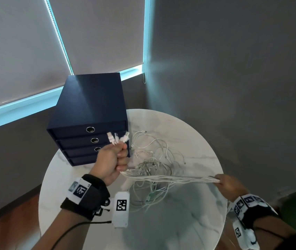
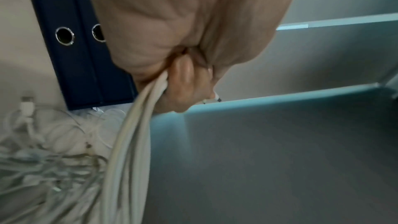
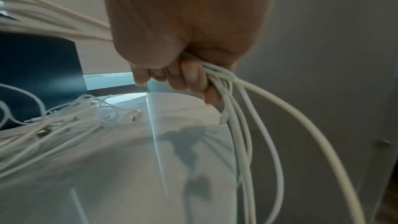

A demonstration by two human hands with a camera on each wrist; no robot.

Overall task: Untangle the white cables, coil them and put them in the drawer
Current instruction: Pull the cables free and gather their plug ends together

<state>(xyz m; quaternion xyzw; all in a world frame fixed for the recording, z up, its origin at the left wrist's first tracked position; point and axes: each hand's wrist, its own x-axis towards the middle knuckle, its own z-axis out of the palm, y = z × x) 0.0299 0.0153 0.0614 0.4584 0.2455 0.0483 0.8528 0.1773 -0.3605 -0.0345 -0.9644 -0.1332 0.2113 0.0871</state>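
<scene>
Both wrist views are blurred, and palms hide most of each grip. The cables [image 1: 154, 159] lie in a tangle on the round table [image 1: 188, 222], too knotted to count, and some run off the picture's edge in the right wrist view. The left hand [image 1: 113, 159] is raised in a fist just in front of the drawers [image 1: 87, 123], fingers [image 2: 183, 74] curled tight round a bundle whose plugs [image 1: 118, 138] stick out above the thumb. The bundle runs taut across to the right hand [image 1: 228, 184], low at the table's right edge, its fingers [image 3: 189, 74] curled round the strands; loops hang below it. All visible drawers are closed
</scene>
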